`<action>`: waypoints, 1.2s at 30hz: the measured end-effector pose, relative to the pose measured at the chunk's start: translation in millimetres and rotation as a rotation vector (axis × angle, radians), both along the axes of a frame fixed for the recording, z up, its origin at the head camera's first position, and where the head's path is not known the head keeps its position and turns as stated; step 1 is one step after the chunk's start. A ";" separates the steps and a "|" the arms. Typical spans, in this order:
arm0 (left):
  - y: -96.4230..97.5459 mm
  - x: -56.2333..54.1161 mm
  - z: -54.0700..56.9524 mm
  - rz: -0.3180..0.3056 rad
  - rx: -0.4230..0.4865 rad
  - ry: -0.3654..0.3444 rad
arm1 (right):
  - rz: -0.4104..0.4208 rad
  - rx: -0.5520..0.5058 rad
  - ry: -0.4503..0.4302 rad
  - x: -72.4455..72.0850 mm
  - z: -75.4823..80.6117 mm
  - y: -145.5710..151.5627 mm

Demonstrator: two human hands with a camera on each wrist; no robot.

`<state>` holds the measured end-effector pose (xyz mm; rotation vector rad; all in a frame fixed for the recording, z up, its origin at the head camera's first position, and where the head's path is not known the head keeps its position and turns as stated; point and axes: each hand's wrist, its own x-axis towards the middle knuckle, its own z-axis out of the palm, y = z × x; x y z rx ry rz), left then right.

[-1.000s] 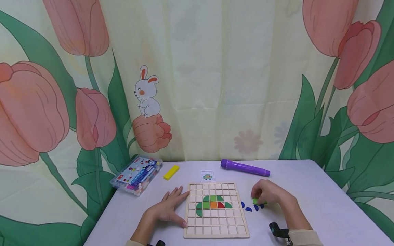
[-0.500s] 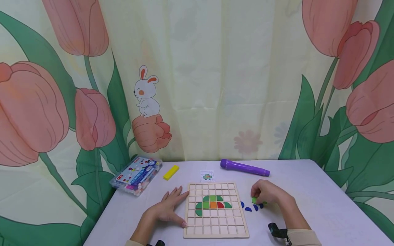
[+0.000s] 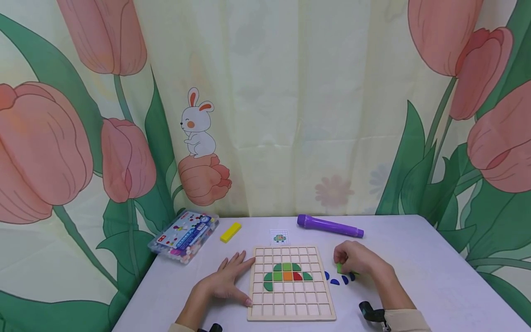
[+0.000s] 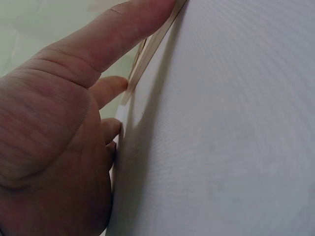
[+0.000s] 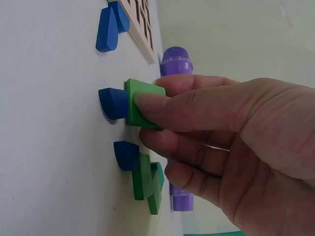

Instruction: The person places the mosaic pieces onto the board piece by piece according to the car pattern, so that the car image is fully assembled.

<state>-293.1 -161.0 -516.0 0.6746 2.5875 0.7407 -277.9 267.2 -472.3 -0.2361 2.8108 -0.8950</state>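
My right hand [image 3: 358, 258] pinches a light green square tile [image 5: 142, 105] between thumb and fingers, over the table right of the board. Close by lie several dark blue curved pieces [image 3: 334, 281], and more green pieces [image 5: 147, 179] show below the fingers in the right wrist view. My left hand [image 3: 227, 280] lies spread at the left edge of a wooden grid board [image 3: 294, 313], thumb and a finger touching its frame. On the board sit green tiles [image 3: 278, 276], an orange square [image 3: 288, 276] and a red piece [image 3: 297, 276].
A small picture card [image 3: 279, 237] lies behind the board. Further back are a purple microphone-shaped stick [image 3: 330, 226], a yellow block [image 3: 230, 233] and a clear plastic box [image 3: 184, 236] with a printed lid. A printed curtain [image 3: 265, 138] hangs behind the table.
My right hand has shifted slightly left and away from me with the green tile, a little nearer the board. The left hand and the tiles on the board stay put.
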 end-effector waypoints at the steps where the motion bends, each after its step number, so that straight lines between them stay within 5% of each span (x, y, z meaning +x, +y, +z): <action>1: 0.0 0.1 0.2 0.000 0.000 0.000 | -0.001 -0.001 0.004 -0.3 0.3 -0.4; 16: 1.0 0.5 2.3 0.002 0.001 0.000 | 0.002 -0.085 0.148 -2.5 8.6 -14.8; 36: 0.6 -0.4 -1.4 0.002 0.001 -0.001 | 0.277 -0.242 0.215 2.8 19.1 -54.6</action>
